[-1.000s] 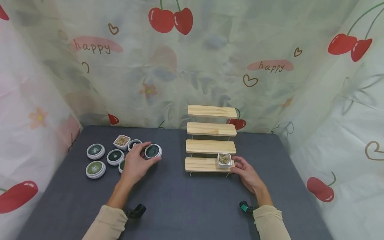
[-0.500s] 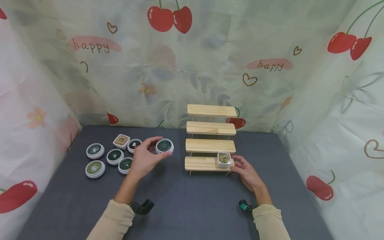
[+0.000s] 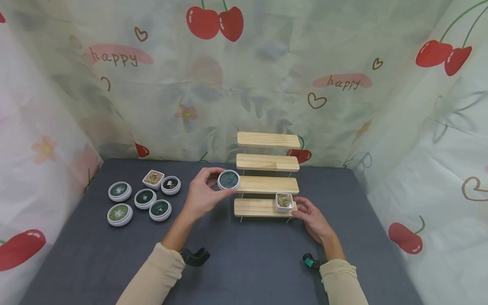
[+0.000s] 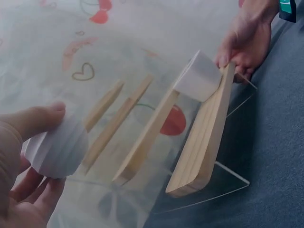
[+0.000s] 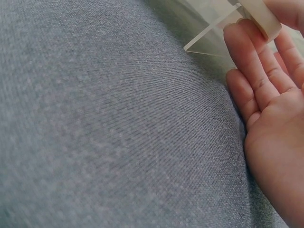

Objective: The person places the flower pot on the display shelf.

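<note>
My left hand [image 3: 206, 192] holds a small round white pot [image 3: 229, 179] with dark green contents, thumb on one side and fingers on the other. The pot [image 4: 58, 145] shows ribbed white sides in the left wrist view. It is raised in front of the left end of a tiered wooden display stand [image 3: 267, 185]. My right hand [image 3: 313, 220] grips the right end of the lowest board. In the right wrist view, the thumb lies above that board end [image 5: 261, 16] and fingers below it. A square white pot [image 3: 284, 202] with speckled contents stands on this board, beside my right fingertips.
At the left of the dark grey table [image 3: 244, 262] stand several round white pots [image 3: 160, 210] with green or dark contents, and a square pot [image 3: 153, 179] with brownish contents. A cherry-printed curtain [image 3: 244, 84] encloses the back and sides. Thin clear legs [image 4: 232, 178] support the boards.
My left hand has carried the round pot rightward and upward from beside the other pots to the stand's left end. My right hand and the square pot beside it have stayed in place.
</note>
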`<state>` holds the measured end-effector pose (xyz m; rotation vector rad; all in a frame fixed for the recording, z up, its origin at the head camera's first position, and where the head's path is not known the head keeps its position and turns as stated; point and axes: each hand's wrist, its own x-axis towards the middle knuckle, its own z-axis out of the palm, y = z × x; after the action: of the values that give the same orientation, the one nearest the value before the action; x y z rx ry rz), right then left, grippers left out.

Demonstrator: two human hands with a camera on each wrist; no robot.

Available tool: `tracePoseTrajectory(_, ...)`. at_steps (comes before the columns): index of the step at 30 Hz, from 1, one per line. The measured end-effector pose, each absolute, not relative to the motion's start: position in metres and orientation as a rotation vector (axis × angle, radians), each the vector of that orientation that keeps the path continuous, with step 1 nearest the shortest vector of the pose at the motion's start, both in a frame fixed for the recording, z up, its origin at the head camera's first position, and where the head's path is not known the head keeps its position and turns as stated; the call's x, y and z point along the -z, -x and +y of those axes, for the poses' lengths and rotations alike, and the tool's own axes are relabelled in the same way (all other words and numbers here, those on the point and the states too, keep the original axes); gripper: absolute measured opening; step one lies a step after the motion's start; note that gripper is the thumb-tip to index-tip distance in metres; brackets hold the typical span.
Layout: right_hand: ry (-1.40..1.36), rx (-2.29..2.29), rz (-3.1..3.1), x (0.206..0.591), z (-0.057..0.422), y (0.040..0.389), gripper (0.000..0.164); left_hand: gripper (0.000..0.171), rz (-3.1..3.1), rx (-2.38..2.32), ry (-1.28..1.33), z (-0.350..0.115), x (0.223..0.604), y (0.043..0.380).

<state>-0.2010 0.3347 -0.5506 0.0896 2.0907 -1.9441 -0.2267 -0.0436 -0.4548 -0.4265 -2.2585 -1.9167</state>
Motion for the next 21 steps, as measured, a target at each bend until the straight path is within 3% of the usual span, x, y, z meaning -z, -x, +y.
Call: tracePoseTrajectory(21,-0.104,1.943,2.093,0.552,0.334,0.201,0.058,0.062,-2.467,1.815,0.418,0.005,0.483,0.212)
